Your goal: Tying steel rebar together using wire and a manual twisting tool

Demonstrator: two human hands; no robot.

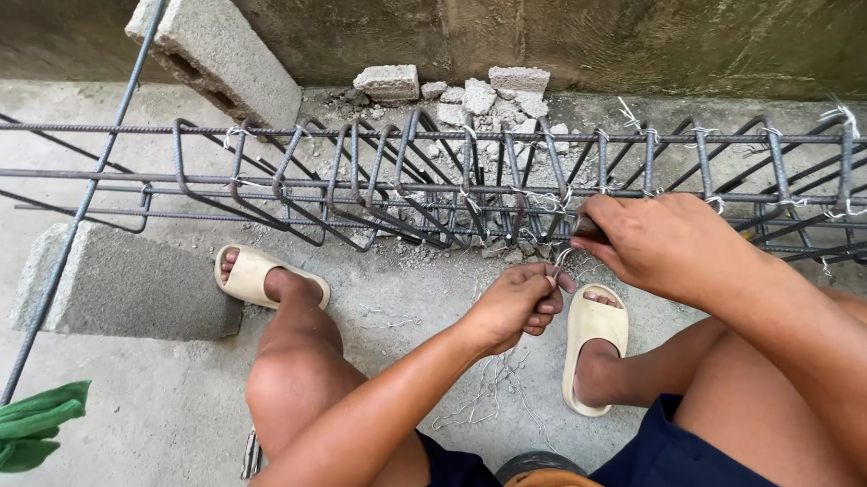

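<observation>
Left hand [518, 306] was clenched on a strand of tie wire [560, 260], at seven o'clock from the right hand [656, 244], which grasped a dark-handled tool [588, 230] against the rebar cage [435, 186]. Loose wire scraps [494, 382] lay at six o'clock, between beige slippers [593, 340].

Our left hand [516, 309] sits just below and left of our right hand [659, 244], both at the near side of the rebar cage [435, 186], which runs left to right across the floor before the wall [652, 35]. Rubble [477, 91] lies behind the cage, against the wall. One block [125, 286] lies under the cage's left end; another block [219, 49] leans behind it. Our feet in sandals [593, 345] rest in front of the cage, loose wire [491, 385] between them. A cloth [19, 431] lies far left.
</observation>
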